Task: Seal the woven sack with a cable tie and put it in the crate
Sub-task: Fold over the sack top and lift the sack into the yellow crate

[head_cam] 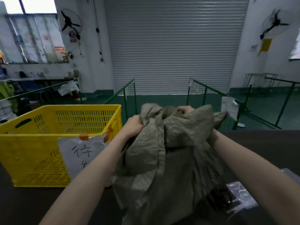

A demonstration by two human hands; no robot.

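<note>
A grey-green woven sack (159,172) stands on the dark table in front of me, its mouth bunched up at the top. My left hand (134,125) grips the left side of the gathered mouth. My right hand (185,109) reaches over the top; only its fingers show, closed on the fabric, the rest hidden behind a fold. A yellow perforated plastic crate (34,145) sits to the left of the sack, with a taped paper label on its near wall. Black cable ties (219,198) lie on the table at the sack's lower right.
A clear plastic bag (240,195) lies beside the cable ties at the right. Beyond the table's far edge stand green metal railings (201,90) and a closed roller shutter. A bench with clutter runs along the left wall.
</note>
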